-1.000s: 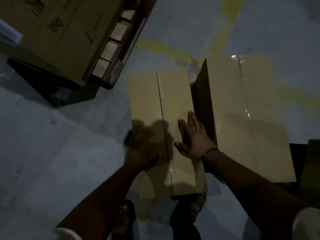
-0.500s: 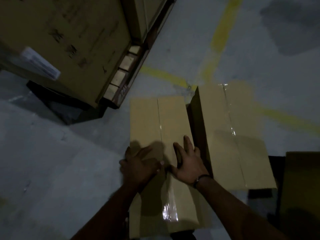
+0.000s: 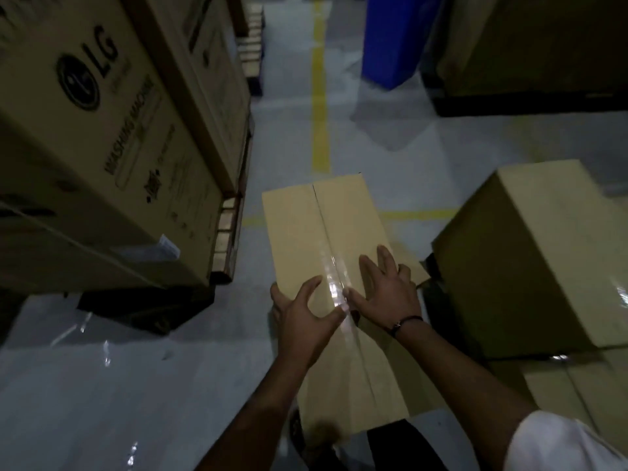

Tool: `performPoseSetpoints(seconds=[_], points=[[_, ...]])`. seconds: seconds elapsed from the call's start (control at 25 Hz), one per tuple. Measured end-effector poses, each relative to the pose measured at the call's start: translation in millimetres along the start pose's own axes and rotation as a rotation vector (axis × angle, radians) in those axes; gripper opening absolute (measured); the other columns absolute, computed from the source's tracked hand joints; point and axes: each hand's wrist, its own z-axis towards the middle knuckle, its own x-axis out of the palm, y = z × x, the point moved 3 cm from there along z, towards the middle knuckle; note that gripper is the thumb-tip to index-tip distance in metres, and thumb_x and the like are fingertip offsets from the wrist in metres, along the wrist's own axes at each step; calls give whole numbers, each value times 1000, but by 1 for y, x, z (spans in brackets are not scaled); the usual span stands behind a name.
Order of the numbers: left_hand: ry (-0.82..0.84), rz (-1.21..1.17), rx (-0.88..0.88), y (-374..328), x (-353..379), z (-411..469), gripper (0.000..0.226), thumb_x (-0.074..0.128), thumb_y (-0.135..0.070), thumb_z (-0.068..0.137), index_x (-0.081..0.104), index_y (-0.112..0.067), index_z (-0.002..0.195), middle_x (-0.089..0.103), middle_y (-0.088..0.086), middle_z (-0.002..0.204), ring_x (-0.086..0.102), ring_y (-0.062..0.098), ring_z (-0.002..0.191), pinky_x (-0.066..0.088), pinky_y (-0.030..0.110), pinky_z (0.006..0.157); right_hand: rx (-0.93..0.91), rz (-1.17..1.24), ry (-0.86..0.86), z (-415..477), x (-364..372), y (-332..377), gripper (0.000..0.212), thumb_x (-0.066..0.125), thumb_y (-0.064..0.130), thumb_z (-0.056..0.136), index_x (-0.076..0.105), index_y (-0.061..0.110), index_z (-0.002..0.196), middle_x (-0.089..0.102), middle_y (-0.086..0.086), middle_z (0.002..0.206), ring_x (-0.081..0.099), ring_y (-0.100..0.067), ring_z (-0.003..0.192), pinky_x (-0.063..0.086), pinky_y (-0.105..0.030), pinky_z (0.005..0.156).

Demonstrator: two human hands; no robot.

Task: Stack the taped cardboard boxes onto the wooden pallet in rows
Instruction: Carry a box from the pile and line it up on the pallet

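Observation:
A long cardboard box (image 3: 306, 226) lies in front of me with clear tape along its centre seam. My left hand (image 3: 302, 317) rests on its top near the left edge, fingers spread and slightly curled. My right hand (image 3: 387, 294) lies flat just right of the taped seam, fingers apart, a dark band on the wrist. A second taped box (image 3: 530, 253) stands to the right, on top of other cardboard. The wooden pallet (image 3: 227, 229) shows at the left under large printed cartons.
Tall washing-machine cartons (image 3: 102, 130) fill the left side. A blue bin (image 3: 390, 39) and a big dark carton (image 3: 543, 45) stand at the back right. Yellow lines (image 3: 319, 96) mark the grey floor. My foot shows below the box.
The view has tilted up, showing more of the aisle. Both hands stay on the box top and have slid toward its near half beside the taped seam.

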Motion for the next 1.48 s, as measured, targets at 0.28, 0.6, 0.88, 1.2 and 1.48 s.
performPoseSetpoints(seconds=[0.28,0.6,0.88,1.2,1.48], points=[[79,172,362,-134,-20,-109,74,75,-75,69,50,-55,137,-3,5,165,20,44,147,32,55,118,228,77,-382,-148,-140,-36,75,54,72,83,36,39,147,15,1,165,32,-42,135,39,-47,104],[185,175,678,-239,59,-302,70,74,-75,70,52,-56,133,-1,-1,165,22,40,147,32,56,117,444,65,-718,-373,-226,-151,74,57,71,83,40,37,146,22,-1,163,34,-39,134,42,-46,102],[470,171,827,-256,180,-495,76,75,-74,70,46,-57,138,-6,1,167,13,40,152,30,60,118,679,-7,-758,-595,-235,-278,74,59,71,81,42,37,145,23,-1,162,35,-39,136,41,-48,105],[637,303,906,-264,303,-582,83,70,-77,70,34,-59,143,-3,3,166,18,42,149,35,57,115,848,101,-691,-694,-217,-399,81,39,81,75,46,38,143,29,4,159,35,-32,139,40,-50,109],[679,332,881,-329,421,-577,85,73,-73,70,38,-52,145,-2,10,166,18,43,149,35,57,114,915,125,-628,-676,-237,-521,73,50,75,83,42,39,146,26,7,161,34,-29,140,38,-46,108]])
